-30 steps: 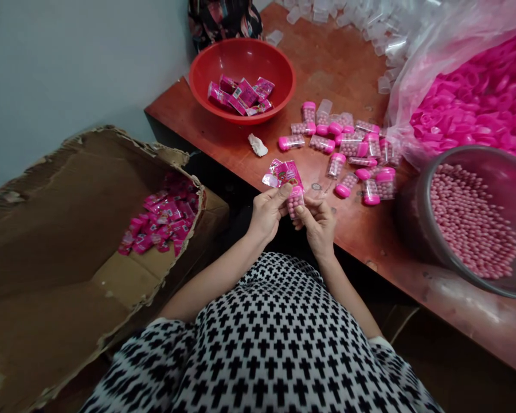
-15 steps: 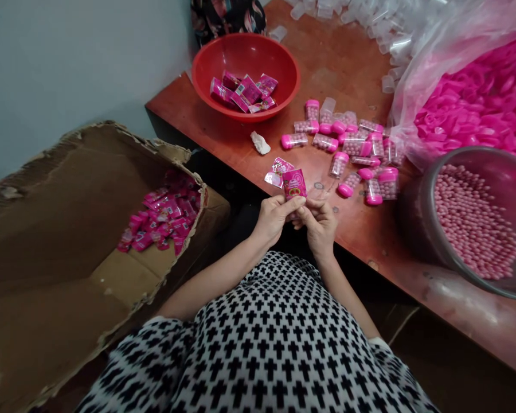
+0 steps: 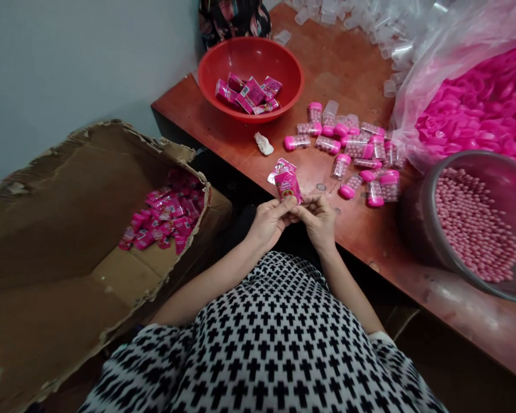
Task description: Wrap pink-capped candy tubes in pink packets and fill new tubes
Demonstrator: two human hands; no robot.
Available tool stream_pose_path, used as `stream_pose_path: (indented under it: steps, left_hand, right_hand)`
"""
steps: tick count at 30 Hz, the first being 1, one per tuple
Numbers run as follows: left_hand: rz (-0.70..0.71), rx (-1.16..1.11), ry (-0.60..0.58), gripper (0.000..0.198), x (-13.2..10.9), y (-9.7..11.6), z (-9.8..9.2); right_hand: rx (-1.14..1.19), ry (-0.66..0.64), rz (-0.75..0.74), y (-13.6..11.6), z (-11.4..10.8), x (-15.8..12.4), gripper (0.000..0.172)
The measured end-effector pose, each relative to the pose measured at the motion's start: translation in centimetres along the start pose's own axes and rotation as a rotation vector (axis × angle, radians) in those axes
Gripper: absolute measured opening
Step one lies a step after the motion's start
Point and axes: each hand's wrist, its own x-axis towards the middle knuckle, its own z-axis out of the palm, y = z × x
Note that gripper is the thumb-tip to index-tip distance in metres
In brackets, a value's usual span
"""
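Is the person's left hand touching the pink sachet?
Touching: the head view shows the left hand with its fingers pinched on the lower end of the pink sachet.

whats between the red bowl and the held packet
A crumpled white scrap lies on the tabletop between the red bowl and held packet, in the head view.

At the far edge of the bench (image 3: 348, 74), a red plastic bowl (image 3: 249, 57) holds pink sachets (image 3: 249, 94), with a crumpled tissue (image 3: 264, 143) just beside it. Capped bottles of pink beads (image 3: 339, 166) lie mid-bench, near a clear plastic bag of pink caps (image 3: 477, 109) and a grey bowl of pink beads (image 3: 473, 223) at the right edge. Empty clear bottles (image 3: 348, 8) heap at the far corner. Off the left edge, a torn cardboard box (image 3: 55, 229) holds more sachets (image 3: 165, 215).
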Motion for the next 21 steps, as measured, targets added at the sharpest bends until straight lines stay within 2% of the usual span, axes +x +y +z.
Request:
stream_pose_path:
  steps: [2, 5, 7, 8, 10, 13, 15, 18, 21]
  left_hand:
    - [0.169, -0.023, 0.072, 0.034, -0.8, 1.5, -0.9]
    - [0.500, -0.002, 0.283, 0.050, -1.5, 4.0, -3.2]
    - [0.608, 0.102, 0.387, 0.063, -0.9, 4.8, -4.7]
    - [0.629, 0.201, 0.402, 0.066, -0.2, 4.8, -5.2]
    - [0.674, 0.525, 0.365, 0.063, 1.8, 4.2, -5.9]
    - [0.767, 1.167, 0.223, 0.050, 5.5, 2.6, -5.8]
    - [0.788, 1.451, 0.189, 0.038, 7.5, 1.8, -5.6]
    - [0.810, 1.610, 0.212, 0.027, 9.2, 1.0, -5.8]
    - [0.867, 1.588, 0.251, 0.024, 9.6, 0.6, -6.3]
  right_hand:
    - [0.008, -0.060, -0.003, -0.5, 0.3, 0.2, 0.035]
    - [-0.010, -0.047, -0.007, -0.7, 0.0, 0.3, 0.030]
    - [-0.044, 0.000, -0.002, -0.6, -0.5, 0.5, 0.026]
    - [-0.063, 0.016, 0.002, -0.6, -0.7, 0.6, 0.024]
    - [-0.095, 0.023, 0.013, -0.4, -1.1, 0.8, 0.024]
    - [-0.143, -0.005, 0.027, -0.4, -1.2, 0.9, 0.024]
    - [-0.178, -0.024, 0.032, -0.5, -1.2, 0.9, 0.024]
    - [-0.231, -0.048, 0.032, -0.5, -1.3, 1.5, 0.024]
    - [-0.293, -0.043, 0.006, 0.1, -1.4, 2.7, 0.024]
